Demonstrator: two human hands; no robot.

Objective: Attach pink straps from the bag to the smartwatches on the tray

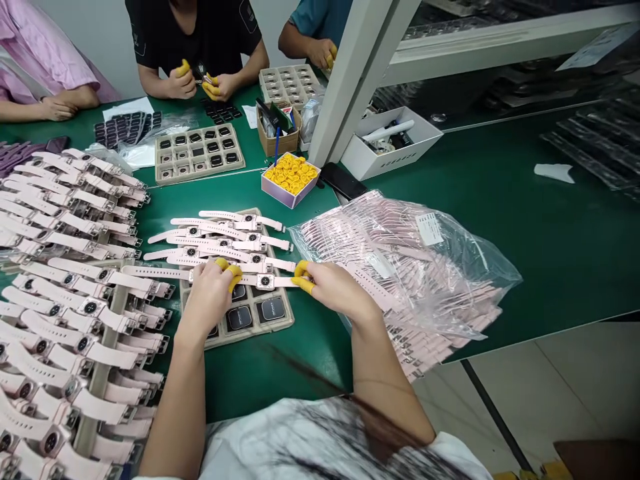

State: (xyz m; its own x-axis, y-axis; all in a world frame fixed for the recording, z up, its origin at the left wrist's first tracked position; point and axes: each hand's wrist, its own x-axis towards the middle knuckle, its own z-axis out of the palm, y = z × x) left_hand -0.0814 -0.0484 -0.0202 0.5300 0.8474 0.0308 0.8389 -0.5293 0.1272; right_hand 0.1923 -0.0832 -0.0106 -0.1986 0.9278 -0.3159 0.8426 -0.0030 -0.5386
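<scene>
Your left hand [213, 293] and right hand [333, 288] both pinch shut on the light watch [265, 281], so grip its stiff case, not the floppy pink strap.

No readable text; bag label [429, 228] seemingly printed, illegible
</scene>
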